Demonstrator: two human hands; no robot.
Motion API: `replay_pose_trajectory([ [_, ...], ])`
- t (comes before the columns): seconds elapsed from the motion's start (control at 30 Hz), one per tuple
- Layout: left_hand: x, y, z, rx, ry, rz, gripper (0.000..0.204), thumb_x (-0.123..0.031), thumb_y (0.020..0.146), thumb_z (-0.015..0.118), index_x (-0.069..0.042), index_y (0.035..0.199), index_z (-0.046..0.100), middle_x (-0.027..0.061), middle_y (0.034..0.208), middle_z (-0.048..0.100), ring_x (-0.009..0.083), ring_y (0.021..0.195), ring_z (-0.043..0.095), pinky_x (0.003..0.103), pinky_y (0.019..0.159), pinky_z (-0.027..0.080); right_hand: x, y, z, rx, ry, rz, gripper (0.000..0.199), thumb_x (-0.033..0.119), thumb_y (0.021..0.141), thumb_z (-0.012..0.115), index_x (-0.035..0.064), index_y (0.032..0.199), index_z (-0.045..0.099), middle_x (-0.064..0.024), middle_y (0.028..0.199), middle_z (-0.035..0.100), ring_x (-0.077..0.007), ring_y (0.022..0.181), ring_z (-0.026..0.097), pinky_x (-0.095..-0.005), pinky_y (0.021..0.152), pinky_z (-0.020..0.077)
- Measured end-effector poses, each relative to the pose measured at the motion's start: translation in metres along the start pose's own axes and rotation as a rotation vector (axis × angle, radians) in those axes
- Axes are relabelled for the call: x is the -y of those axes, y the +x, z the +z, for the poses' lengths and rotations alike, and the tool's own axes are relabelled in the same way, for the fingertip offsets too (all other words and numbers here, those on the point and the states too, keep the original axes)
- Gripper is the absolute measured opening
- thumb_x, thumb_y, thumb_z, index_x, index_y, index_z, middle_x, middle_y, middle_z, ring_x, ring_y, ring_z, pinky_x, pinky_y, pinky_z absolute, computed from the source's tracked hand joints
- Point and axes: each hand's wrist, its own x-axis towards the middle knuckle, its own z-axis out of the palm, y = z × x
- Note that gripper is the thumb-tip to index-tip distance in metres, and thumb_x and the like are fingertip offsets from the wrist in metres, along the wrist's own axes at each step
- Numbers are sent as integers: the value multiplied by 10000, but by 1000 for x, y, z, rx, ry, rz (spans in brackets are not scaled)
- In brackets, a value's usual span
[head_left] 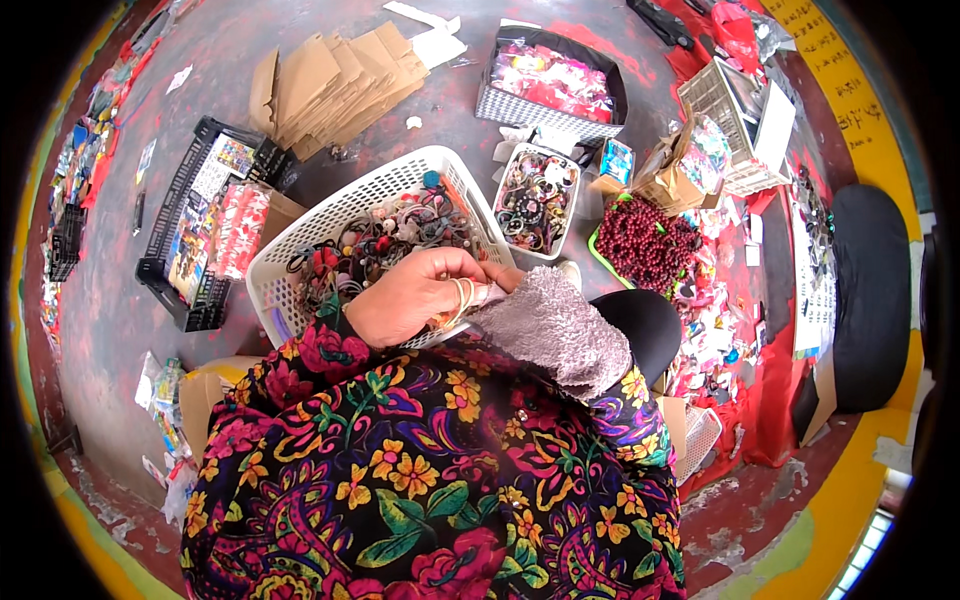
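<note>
Curled at centre, the left hand (395,298) holds pale yellow loops (465,298), likely hair ties, over a white perforated basket (325,213) of hair accessories (400,222); the right hand's (504,276) grip is obscured. Two-handed fingering seems under way; continuing calls for fine fingertip control.

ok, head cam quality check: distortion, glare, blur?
Head view, rim: strong fisheye bend, yellow wall band curving, corners black. Head view, lower right: pale gridded patch looks overexposed. Head view, centre: soft, fairly even light; left hand and white basket reasonably sharp, no obvious motion blur; fine detail at the fingertips unclear.
</note>
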Motion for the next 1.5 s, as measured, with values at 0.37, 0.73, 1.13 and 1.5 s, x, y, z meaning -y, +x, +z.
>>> replay_pose_trajectory([
  [0.37,2,0,-17,19,-353,44,25,-39,853,577,-35,870,560,13,763,555,101,680,553,229,629,434,-69,-26,8,120,578,118,236,144,885,550,0,1060,613,-51,908,640,-96,768,598,-239,689,482],
  [0.73,4,6,-22,-32,-569,49,121,-95,862,616,-35,961,581,62,913,607,197,808,602,244,678,468,-70,-45,-28,-144,105,-105,157,77,774,630,56,929,620,-53,803,632,-162,690,611,-280,602,467],
  [1.13,4,9,3,22,-256,-28,169,-207,921,552,-41,947,536,4,794,562,42,572,496,192,473,355,-39,-15,11,-152,-187,-189,215,203,814,602,84,992,594,-137,880,623,-288,746,617,-365,618,470],
  [1.5,5,-1,-17,-60,-439,61,181,-136,934,483,11,1016,552,135,1004,610,174,843,586,281,748,469,-141,15,-41,-179,-189,-369,178,45,547,614,102,715,619,-62,689,564,-256,647,590,-305,555,468],
])
